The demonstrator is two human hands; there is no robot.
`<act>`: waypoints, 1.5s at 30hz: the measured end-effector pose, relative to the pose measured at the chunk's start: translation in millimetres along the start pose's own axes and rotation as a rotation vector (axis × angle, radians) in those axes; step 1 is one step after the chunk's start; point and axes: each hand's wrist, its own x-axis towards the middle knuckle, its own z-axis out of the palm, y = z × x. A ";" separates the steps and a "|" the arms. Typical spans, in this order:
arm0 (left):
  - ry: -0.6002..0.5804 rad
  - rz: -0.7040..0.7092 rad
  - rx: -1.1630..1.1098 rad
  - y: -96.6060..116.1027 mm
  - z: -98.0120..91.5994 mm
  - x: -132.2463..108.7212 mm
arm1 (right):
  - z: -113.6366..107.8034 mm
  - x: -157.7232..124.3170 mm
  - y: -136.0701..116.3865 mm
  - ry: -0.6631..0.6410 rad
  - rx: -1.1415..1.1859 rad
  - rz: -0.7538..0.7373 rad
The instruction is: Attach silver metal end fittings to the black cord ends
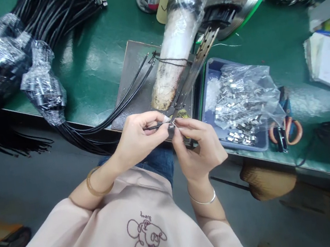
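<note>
My left hand (142, 137) pinches a thin black cable (152, 127) close to its end. Opposite it, my right hand (197, 145) has thumb and fingertips closed on a small shiny metal piece (173, 123) at the cable's end; its exact shape is too small to make out. Both sets of fingertips nearly meet at the near edge of a grey metal plate (128, 69). Other black cables (111, 116) run from the left across that plate, their ends near a dark cord tied round a white, plastic-wrapped column (170, 53).
Right of the plate, a blue tray (210, 127) holds loose metal shells (243, 135) and a plastic bag. Orange-handled scissors (295, 129) lie beside it. Wrapped cable bundles (44, 83) occupy the left. A metal-tipped machine part (201, 53) slants down above the plate.
</note>
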 end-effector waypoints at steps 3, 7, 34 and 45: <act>-0.007 0.026 0.025 -1.2 -0.9 -0.4 | 0.6 2.9 -1.1 0.017 0.005 0.002; -0.018 0.060 0.041 -1.2 -2.1 -1.0 | -0.4 5.2 -5.1 0.017 -0.008 0.015; -0.248 -0.243 -0.198 -3.6 -8.2 -11.2 | -30.4 -5.4 2.8 -0.200 -0.085 -0.037; -0.566 -0.213 -0.270 -19.4 -27.0 -18.4 | -52.6 -1.0 1.4 -0.079 0.195 0.400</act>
